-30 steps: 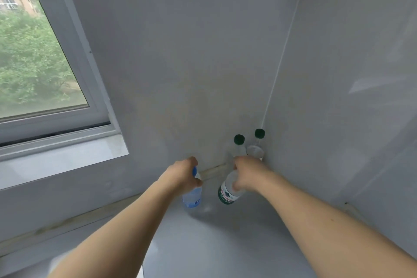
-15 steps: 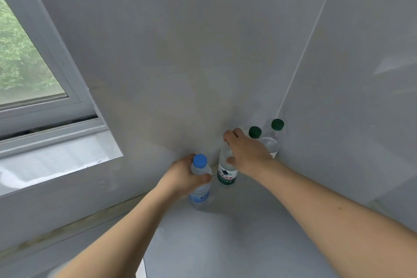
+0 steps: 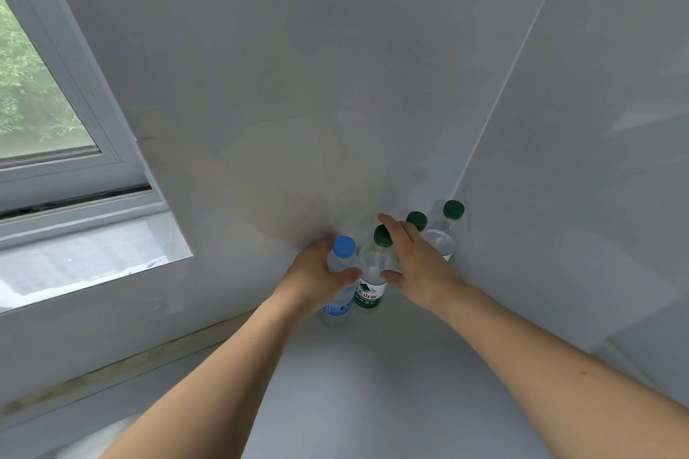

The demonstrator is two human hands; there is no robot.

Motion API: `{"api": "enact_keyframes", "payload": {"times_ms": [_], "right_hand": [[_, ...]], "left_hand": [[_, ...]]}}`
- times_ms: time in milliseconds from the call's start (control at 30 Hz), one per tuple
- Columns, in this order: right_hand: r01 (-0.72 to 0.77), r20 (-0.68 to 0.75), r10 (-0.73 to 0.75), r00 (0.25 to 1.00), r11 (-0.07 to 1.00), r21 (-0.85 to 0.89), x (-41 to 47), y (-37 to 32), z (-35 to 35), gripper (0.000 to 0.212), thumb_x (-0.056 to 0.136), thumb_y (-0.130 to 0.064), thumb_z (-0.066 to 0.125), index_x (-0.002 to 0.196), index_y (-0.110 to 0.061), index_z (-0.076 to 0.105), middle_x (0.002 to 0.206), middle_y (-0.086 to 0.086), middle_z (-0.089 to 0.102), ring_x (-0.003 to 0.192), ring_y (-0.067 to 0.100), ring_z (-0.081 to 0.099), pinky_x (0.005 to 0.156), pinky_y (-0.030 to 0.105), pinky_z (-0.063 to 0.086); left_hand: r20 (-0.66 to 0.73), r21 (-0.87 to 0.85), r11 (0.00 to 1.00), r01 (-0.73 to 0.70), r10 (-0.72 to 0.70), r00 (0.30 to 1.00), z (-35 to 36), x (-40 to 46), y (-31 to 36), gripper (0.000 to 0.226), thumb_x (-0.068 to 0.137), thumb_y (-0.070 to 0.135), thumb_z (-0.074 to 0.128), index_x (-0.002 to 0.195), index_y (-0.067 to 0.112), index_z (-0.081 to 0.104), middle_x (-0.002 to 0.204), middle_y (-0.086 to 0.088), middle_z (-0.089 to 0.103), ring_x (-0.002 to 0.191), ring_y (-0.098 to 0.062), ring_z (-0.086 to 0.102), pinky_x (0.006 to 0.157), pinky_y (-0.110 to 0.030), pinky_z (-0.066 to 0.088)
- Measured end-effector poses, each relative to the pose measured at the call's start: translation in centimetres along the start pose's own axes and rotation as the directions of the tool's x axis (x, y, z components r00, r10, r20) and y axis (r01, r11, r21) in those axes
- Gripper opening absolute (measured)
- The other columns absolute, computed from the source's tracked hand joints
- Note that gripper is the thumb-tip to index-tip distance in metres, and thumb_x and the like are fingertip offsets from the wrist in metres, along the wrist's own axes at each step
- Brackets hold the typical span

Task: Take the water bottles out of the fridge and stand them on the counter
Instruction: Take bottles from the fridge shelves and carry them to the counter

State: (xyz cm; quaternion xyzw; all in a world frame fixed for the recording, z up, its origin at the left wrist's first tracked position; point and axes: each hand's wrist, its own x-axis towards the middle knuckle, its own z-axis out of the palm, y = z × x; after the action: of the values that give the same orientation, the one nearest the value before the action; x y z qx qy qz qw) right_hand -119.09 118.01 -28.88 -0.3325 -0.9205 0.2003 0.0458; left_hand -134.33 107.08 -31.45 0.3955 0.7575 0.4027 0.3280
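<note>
Four water bottles stand upright in the corner of the grey counter (image 3: 373, 391). My left hand (image 3: 313, 278) grips the blue-capped bottle (image 3: 337, 304), thumb curled across its front. Touching it on the right is a green-capped bottle with a green label (image 3: 370, 294). My right hand (image 3: 417, 265) lies against that bottle's right side with straight fingers reaching past the cap and the thumb touching the body. Behind it are two more green-capped bottles (image 3: 416, 221) (image 3: 443, 235), the nearer one mostly hidden by my right hand.
Grey walls meet in the corner right behind the bottles (image 3: 484, 145). A window (image 3: 41, 104) with a sill (image 3: 85, 257) is at the left. Bare counter stretches between my forearms toward me.
Both bottles went from tilted in my hands to standing side by side on the counter. My right hand's fingers have straightened off the green-labelled bottle. My view has swung left and nearer.
</note>
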Motion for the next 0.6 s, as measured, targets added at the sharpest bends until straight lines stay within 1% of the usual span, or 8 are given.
{"api": "enact_keyframes", "payload": {"times_ms": [100,167,267,333,400,533,567,600], "right_hand": [[-0.001,-0.033,0.002,0.999,1.000,0.029,-1.1,0.2,-0.6,0.086,0.088,-0.019,0.067,0.152,-0.025,0.010,0.150,0.000,0.026,0.123,0.021,0.047,0.100,0.031,0.040],[-0.012,-0.047,0.013,0.999,1.000,0.022,-1.8,0.3,-1.0,0.083,0.089,-0.022,0.066,0.152,-0.022,0.012,0.151,0.000,0.025,0.129,0.022,0.042,0.104,0.033,0.038],[-0.042,-0.059,0.043,0.997,0.999,0.017,-2.7,0.5,-1.5,0.080,0.090,-0.025,0.064,0.152,-0.019,0.014,0.152,0.000,0.025,0.135,0.021,0.035,0.107,0.033,0.035],[-0.064,-0.067,0.064,0.996,0.998,0.009,-3.2,0.5,-1.8,0.079,0.090,-0.026,0.064,0.151,-0.018,0.015,0.153,0.000,0.024,0.136,0.020,0.033,0.107,0.033,0.035],[-0.079,-0.062,0.078,0.995,0.997,-0.006,-3.6,0.4,-2.0,0.077,0.090,-0.027,0.063,0.151,-0.017,0.017,0.153,0.000,0.024,0.137,0.020,0.033,0.108,0.032,0.035],[-0.132,-0.055,0.131,0.990,0.991,-0.019,-5.0,0.3,-2.3,0.065,0.091,-0.027,0.060,0.146,-0.014,0.028,0.150,0.001,0.029,0.134,0.021,0.037,0.107,0.032,0.035],[-0.148,-0.056,0.146,0.988,0.989,-0.021,-5.4,0.2,-2.5,0.063,0.091,-0.027,0.060,0.144,-0.013,0.031,0.149,0.002,0.030,0.132,0.022,0.039,0.107,0.032,0.035],[-0.158,-0.058,0.157,0.986,0.987,-0.023,-5.9,0.1,-2.8,0.061,0.090,-0.026,0.060,0.143,-0.012,0.033,0.148,0.002,0.031,0.131,0.024,0.040,0.106,0.032,0.036]], "left_hand": [[-0.003,0.001,1.000,0.005,-0.005,1.000,0.2,-0.1,0.1,0.037,0.081,0.031,0.074,0.111,0.035,0.054,0.107,0.013,0.060,0.098,-0.013,0.059,0.084,-0.030,0.049],[-0.020,-0.001,1.000,0.010,-0.010,1.000,0.3,-0.1,0.3,0.037,0.081,0.032,0.073,0.113,0.034,0.053,0.109,0.012,0.059,0.099,-0.014,0.058,0.083,-0.030,0.047],[-0.031,0.024,1.000,0.018,-0.017,0.999,0.6,-0.1,0.5,0.036,0.081,0.035,0.072,0.112,0.035,0.053,0.111,0.009,0.061,0.100,-0.016,0.060,0.086,-0.033,0.050],[-0.036,0.057,0.998,0.030,-0.028,0.999,0.9,-0.3,0.5,0.042,0.081,0.038,0.071,0.119,0.033,0.053,0.112,0.009,0.061,0.101,-0.017,0.059,0.087,-0.035,0.050],[-0.036,0.061,0.997,0.045,-0.043,0.998,1.0,-0.4,0.4,0.046,0.082,0.038,0.070,0.124,0.031,0.051,0.113,0.009,0.060,0.103,-0.018,0.058,0.087,-0.034,0.049],[-0.014,0.068,0.995,0.072,-0.071,0.997,1.1,-0.9,1.1,0.044,0.081,0.034,0.073,0.118,0.027,0.050,0.107,0.008,0.060,0.104,-0.019,0.058,0.081,-0.030,0.047],[-0.021,0.063,0.995,0.073,-0.072,0.997,1.0,-1.4,1.6,0.050,0.080,0.035,0.074,0.122,0.025,0.048,0.110,0.006,0.059,0.106,-0.020,0.057,0.083,-0.031,0.048],[-0.041,0.075,0.995,0.067,-0.064,0.997,1.0,-1.9,2.0,0.060,0.080,0.037,0.073,0.130,0.022,0.044,0.118,0.003,0.057,0.111,-0.021,0.055,0.088,-0.033,0.048]]}}
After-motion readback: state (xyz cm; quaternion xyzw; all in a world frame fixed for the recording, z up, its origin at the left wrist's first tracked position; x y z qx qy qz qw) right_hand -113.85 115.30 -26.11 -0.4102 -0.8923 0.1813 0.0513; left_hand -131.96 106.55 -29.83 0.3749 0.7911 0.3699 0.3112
